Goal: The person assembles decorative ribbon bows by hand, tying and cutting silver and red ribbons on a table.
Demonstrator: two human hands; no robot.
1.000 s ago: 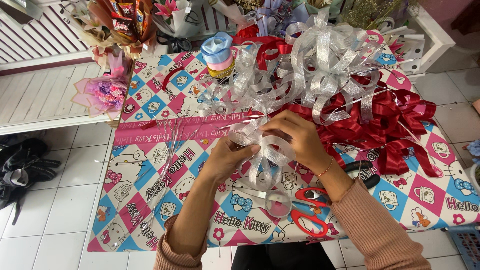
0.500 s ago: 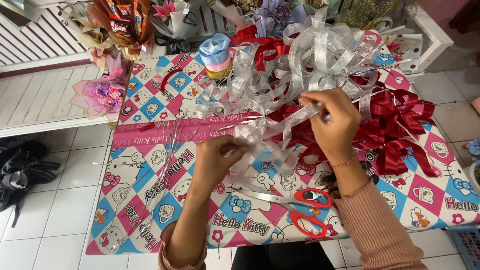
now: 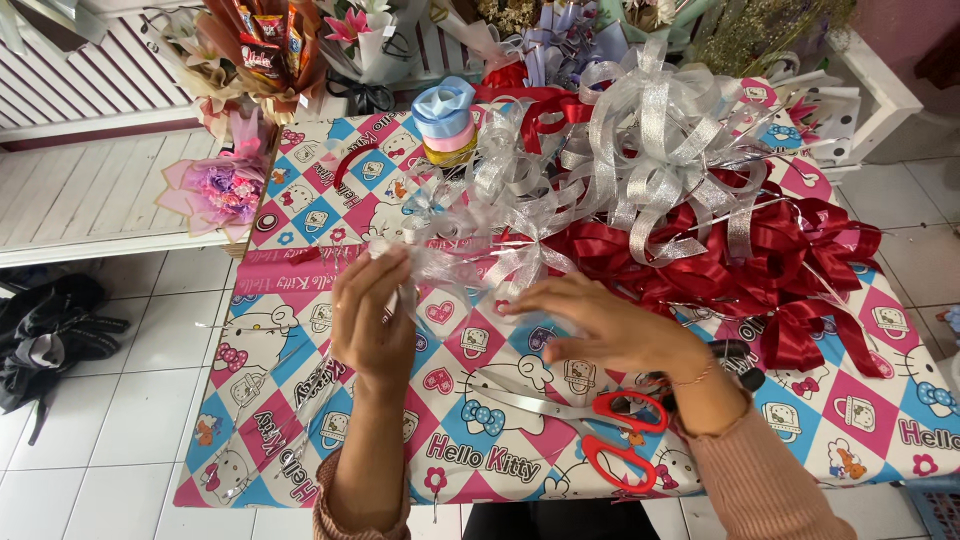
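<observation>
A sheer silver ribbon (image 3: 455, 262) stretches between my hands above the desk (image 3: 300, 400), my left hand (image 3: 372, 322) pinching one end, my right hand (image 3: 600, 325) spread loosely over the other; its bow looks unfinished. Beyond them lie two finished silver bows (image 3: 650, 150) and several red bows (image 3: 790, 260); one pair of red scissors (image 3: 600, 430) sits just below my right hand.

A florist's or gift-wrapping workshop: wrapped bouquets (image 3: 262, 55) line the back, and looped silver ribbon bows (image 3: 655, 150), red satin bows (image 3: 790, 265) and stacked ribbon spools (image 3: 445, 120) crowd the cartoon-patterned surface (image 3: 300, 380).
</observation>
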